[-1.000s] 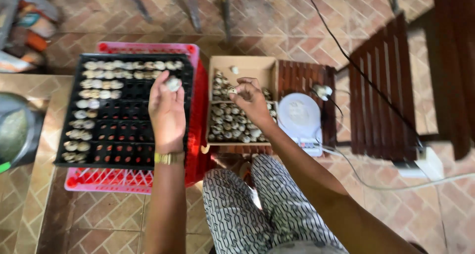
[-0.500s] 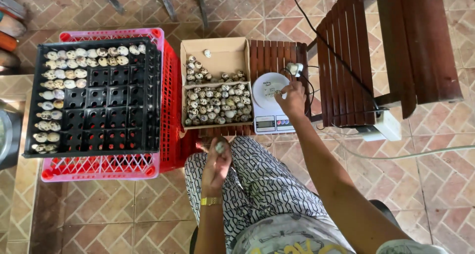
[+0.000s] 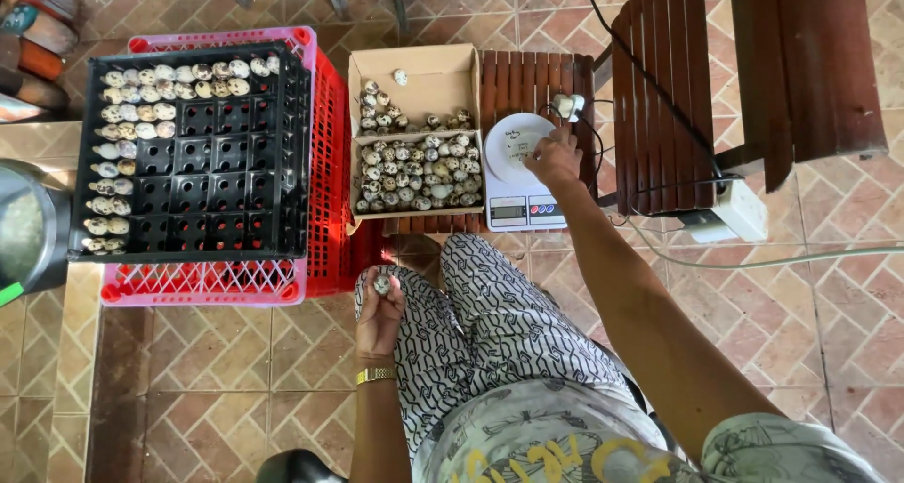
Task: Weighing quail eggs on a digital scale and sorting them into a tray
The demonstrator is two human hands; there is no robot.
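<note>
Near the middle of the frame a shallow cardboard box [image 3: 414,73] sits on a low slatted wooden stool [image 3: 537,78], its lower half packed with small speckled quail eggs [image 3: 419,172], mottled cream and brown. Just right of the box stands a white kitchen scale [image 3: 520,177] with a round smooth platter and a small display at its lower edge. At upper left, a black plastic tray [image 3: 217,163] of square cells rests on a red openwork plastic crate [image 3: 325,163]; eggs fill its top rows and its left column, and the other cells show dark and hollow.

The left hand [image 3: 379,313], with a gold-coloured bracelet at the wrist, is held up over the lap at lower centre, its fingers curled round a single speckled egg [image 3: 381,282] that shows at the fingertips. The right hand [image 3: 556,153] reaches out to the scale's platter, knuckles up and fingers bent downward onto its right edge; whether they grip anything beneath cannot be told.

Black-and-white patterned fabric covers the knees. Underfoot lies a floor [image 3: 235,370] of reddish and tan tiles in a herringbone pattern. A dark slatted wooden chair [image 3: 678,69] fills the upper right, with a white power strip [image 3: 739,210] and a pale cable beside it.
</note>
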